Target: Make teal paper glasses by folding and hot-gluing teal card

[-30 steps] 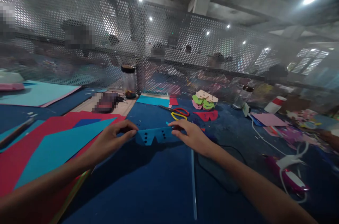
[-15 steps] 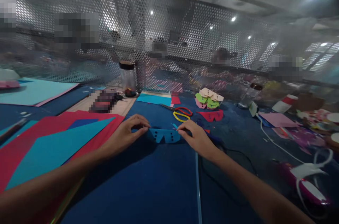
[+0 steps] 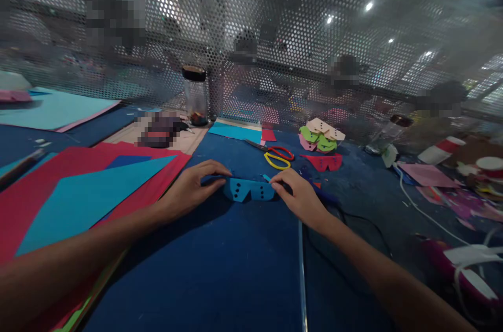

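Observation:
A blue paper cutout (image 3: 249, 190), mask-shaped with a notch in its lower edge and black dots on both halves, is held just over the blue tabletop. My left hand (image 3: 200, 181) pinches its left end between thumb and fingers. At the opposite end my right hand (image 3: 296, 193) has its thumb and fingers closed on the cutout's edge. Beyond it lie scissors (image 3: 278, 157) with one red and one yellow handle. A red dotted cutout (image 3: 324, 162) of like shape is behind my right hand, in front of a pile of cream, green and pink cutouts (image 3: 320, 135).
Red and blue paper sheets (image 3: 90, 185) cover the left side. A dark-lidded jar (image 3: 195, 96) stands by the perforated metal screen (image 3: 165, 49). Paper scraps (image 3: 459, 196), a white cord (image 3: 424, 222) and a magenta device (image 3: 451, 269) lie on the right.
The camera view has tilted downward and shifted slightly left, so the table items appear higher and farther right. Both hands still hold the blue cutout, whose dotted face shows more plainly.

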`<state>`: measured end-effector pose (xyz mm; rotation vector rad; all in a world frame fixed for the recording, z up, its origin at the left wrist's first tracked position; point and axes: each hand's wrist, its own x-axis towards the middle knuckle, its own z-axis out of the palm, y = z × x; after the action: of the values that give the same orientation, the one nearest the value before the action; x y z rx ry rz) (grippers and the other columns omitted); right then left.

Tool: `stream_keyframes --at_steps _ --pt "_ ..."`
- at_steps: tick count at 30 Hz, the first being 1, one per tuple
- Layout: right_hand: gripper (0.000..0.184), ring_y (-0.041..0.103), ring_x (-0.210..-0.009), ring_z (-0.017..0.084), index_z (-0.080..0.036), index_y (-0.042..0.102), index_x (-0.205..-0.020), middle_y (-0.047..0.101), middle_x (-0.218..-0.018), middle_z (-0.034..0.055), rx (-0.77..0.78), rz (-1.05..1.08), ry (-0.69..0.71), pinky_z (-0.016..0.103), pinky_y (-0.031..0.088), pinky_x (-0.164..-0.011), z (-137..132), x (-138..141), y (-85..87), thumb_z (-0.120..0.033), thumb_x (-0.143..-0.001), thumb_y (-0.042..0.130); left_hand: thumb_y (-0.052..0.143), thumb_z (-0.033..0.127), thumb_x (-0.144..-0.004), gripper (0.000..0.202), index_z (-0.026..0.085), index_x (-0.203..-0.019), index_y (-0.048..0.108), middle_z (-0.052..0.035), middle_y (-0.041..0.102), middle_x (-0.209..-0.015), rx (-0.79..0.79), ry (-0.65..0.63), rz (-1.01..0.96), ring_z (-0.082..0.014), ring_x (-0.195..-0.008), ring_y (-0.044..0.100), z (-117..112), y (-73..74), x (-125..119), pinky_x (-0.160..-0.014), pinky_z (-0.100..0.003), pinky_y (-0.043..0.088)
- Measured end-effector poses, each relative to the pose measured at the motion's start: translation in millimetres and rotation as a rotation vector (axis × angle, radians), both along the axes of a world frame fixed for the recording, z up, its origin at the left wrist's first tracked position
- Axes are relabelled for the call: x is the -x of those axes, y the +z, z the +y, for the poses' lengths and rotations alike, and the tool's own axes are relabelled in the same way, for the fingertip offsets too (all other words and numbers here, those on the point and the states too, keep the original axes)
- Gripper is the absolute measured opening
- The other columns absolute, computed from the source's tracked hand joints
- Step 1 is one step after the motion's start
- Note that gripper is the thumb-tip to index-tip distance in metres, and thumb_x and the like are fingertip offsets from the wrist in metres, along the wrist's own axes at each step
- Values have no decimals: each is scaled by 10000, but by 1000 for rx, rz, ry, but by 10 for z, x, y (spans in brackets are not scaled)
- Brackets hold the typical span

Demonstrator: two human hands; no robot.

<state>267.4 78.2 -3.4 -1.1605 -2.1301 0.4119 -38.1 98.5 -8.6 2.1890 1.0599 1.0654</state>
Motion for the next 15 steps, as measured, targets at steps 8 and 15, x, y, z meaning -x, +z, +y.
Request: stream_keyframes --at_steps 8,15 --pt "95 644 -1005 220 -219 665 -1012 679 -1050 65 -11 17 8 378 513 -901 -16 19 7 -223 -1015 570 613 368 -951 226 217 -1065 734 -68 741 -1103 63 14 -4 -237 -1067 679 -49 46 -19 -974 -405 567" --pt "102 635 -1034 226 -221 659 -1029 674 -1061 76 -108 51 34 395 508 -931 -63 53 81 -212 -1029 558 620 484 -929 316 231 -1077 739 -56 758 -1118 110 101 24 -258 -1074 681 -84 183 -5 -983 -396 543"
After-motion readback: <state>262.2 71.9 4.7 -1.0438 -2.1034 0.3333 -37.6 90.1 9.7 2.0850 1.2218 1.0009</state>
